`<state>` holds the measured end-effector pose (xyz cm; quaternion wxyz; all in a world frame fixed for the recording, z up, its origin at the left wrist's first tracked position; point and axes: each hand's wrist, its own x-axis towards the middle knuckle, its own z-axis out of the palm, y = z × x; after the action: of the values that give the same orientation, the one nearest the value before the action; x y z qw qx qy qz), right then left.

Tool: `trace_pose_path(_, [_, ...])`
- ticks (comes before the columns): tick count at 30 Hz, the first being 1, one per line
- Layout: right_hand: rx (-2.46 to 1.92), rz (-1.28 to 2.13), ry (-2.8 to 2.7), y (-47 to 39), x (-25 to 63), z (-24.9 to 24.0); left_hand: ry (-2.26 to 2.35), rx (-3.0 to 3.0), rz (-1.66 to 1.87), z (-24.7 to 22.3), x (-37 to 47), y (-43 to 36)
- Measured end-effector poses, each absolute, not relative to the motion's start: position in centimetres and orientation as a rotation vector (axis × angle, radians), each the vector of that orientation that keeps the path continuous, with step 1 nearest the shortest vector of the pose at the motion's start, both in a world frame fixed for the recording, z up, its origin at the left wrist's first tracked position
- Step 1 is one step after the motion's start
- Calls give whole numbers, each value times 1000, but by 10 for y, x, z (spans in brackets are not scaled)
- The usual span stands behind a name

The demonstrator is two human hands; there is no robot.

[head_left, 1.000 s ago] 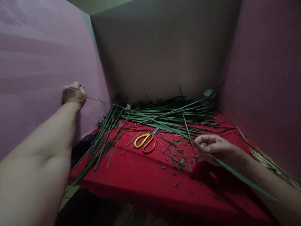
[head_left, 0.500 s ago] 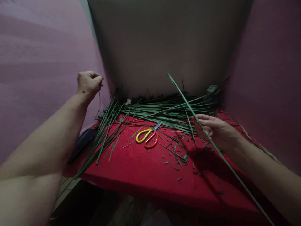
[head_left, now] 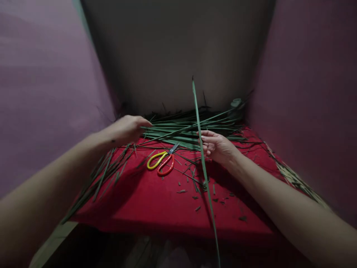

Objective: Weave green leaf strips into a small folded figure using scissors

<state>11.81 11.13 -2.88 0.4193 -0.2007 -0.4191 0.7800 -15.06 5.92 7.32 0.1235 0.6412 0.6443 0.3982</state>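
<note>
A long, narrow green leaf strip point(head_left: 202, 160) stands nearly upright, pinched between the thumb and fingers of my right hand point(head_left: 219, 148). Its dark tip rises in front of the back wall, and its lower end hangs past the table edge. My left hand point(head_left: 129, 128) is over the left end of a pile of green leaf strips point(head_left: 170, 129), index finger stretched out to the right. Its other fingers are mostly hidden, and I see nothing held in it. Between the hands lie scissors point(head_left: 167, 158) with one yellow and one red handle, blades pointing away.
The red tabletop point(head_left: 150, 199) carries small green cuttings point(head_left: 195, 198). More strips point(head_left: 103, 175) hang over the left edge. Pale stalks point(head_left: 297, 176) lie along the right wall. A greenish, cup-like object point(head_left: 235, 103) sits at the back right. Walls close in on both sides.
My left hand has come down and right from beside the left wall, its pinch loosened. My right hand has moved left with the leaf strip, which now stands straighter. The view has shifted slightly.
</note>
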Motion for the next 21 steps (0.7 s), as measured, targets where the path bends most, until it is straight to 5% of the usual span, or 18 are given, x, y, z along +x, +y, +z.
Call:
trace_pose_path(4, [-516,1862,-1054,114,125,-33,1411,1753,625,35,-79,50])
trace_pose_path(9, [-477,1812,-1046,116,130,-37,961,1300,603,-4,-32,54])
trace_pose_path(21, [-462,1807,-1056,121,133,-39,726,1098,613,-33,-29,62])
